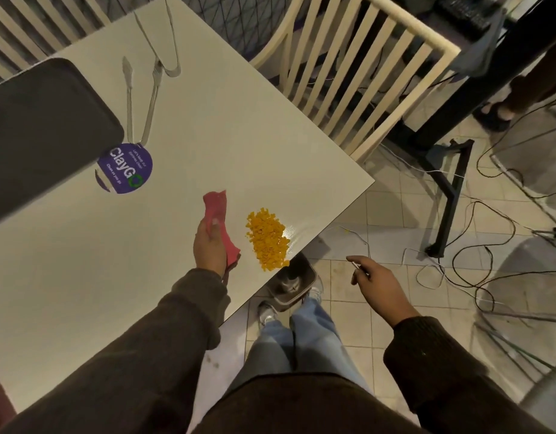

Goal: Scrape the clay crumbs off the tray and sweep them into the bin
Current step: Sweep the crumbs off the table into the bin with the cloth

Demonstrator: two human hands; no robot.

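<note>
A heap of yellow clay crumbs [267, 241] lies on the white table [208, 126] close to its near right edge. My left hand [209, 245] holds a pink cloth [222, 220] just left of the heap, resting on the table. Below the table edge, on the floor, stands a small grey bin [290, 285], partly hidden by the tabletop. My right hand [377, 285] hovers over the floor to the right of the bin, fingers relaxed and holding nothing. A dark tray [42, 130] sits at the table's far left.
Two pairs of metal tongs [154, 73] lie beyond a purple round sticker [125, 169]. Cream slatted chairs [358, 76] stand behind the table. Cables [458, 245] run over the tiled floor by a black table leg. My feet stand beside the bin.
</note>
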